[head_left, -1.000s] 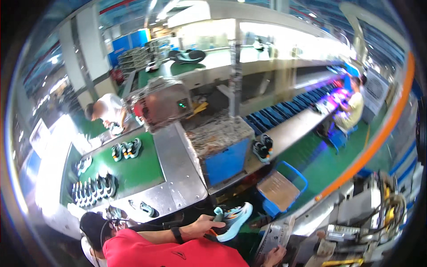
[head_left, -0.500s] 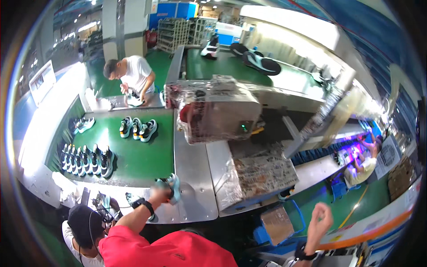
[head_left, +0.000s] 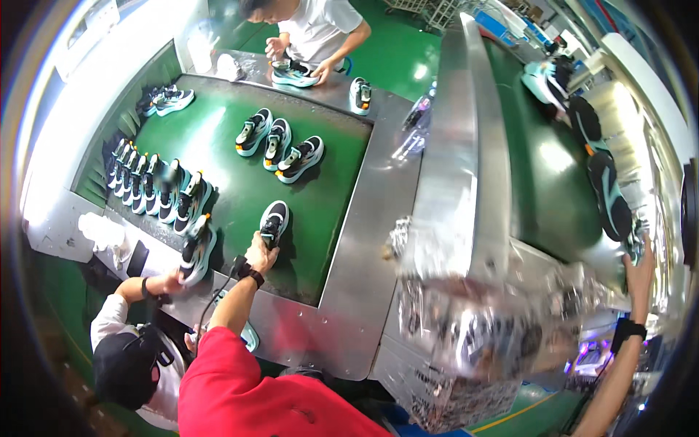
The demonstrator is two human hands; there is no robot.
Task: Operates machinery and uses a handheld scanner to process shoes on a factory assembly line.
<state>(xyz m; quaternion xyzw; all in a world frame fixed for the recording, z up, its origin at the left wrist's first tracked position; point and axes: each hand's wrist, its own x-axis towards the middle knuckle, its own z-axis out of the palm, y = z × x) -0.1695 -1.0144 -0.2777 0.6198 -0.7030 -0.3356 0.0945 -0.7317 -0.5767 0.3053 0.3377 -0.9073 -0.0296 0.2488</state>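
Note:
My left hand (head_left: pixel 260 253) is closed on the heel end of a black and pale-blue sneaker (head_left: pixel 275 217), which points away from me on the green belt (head_left: pixel 240 197). Far to the right, my right hand (head_left: pixel 640 271) reaches up to a shoe (head_left: pixel 637 242) at the edge of the second green belt (head_left: pixel 535 175). Its thumb and fingers are around this shoe, which is partly hidden. Beyond the left-hand sneaker stand three similar sneakers (head_left: pixel 277 143). A row of several more sneakers (head_left: pixel 151 183) lines the belt's left side.
At lower left a person in a black cap (head_left: pixel 131 368) holds a sneaker (head_left: pixel 196 251) at the belt's edge. Across the belt another person (head_left: pixel 320 33) handles a sneaker (head_left: pixel 293 73). A metal ledge (head_left: pixel 371 247) and a plastic-wrapped box (head_left: pixel 466 328) lie between the two belts.
My view has swung to the right-hand belt. My left hand has brought the sneaker from the metal ledge onto the green belt. My right hand, empty before, has risen to a shoe.

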